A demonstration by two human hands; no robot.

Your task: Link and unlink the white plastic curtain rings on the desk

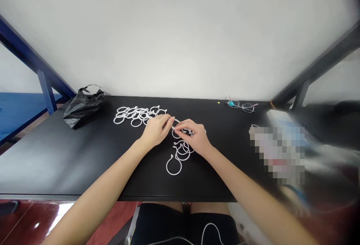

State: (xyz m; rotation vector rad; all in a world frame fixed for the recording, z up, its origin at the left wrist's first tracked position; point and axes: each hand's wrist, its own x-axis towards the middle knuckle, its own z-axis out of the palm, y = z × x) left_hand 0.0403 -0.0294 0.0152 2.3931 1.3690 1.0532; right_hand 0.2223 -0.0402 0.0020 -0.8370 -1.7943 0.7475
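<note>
My left hand [156,129] and my right hand [196,136] meet over the middle of the table. Between them is a white plastic snap ring [177,121], pinched at its side by the left thumb and fingers and at its near edge by the right thumb and fingers. Loose snap rings [183,158] lie below and partly under my right hand, some with visibly open ends. One separate ring [173,174] rests closer to me, its clasp ends apart. Left of my left hand spreads a pile of several similar rings [136,126], partly covered by that hand.
A crumpled black plastic bag [84,108] stands at the table's back left. Eyeglasses [241,105] lie near the back edge. Blurred, partly pixelated packages [284,121] occupy the right side. The black table [92,166] meets a white wall, with metal braces [46,93] at both ends.
</note>
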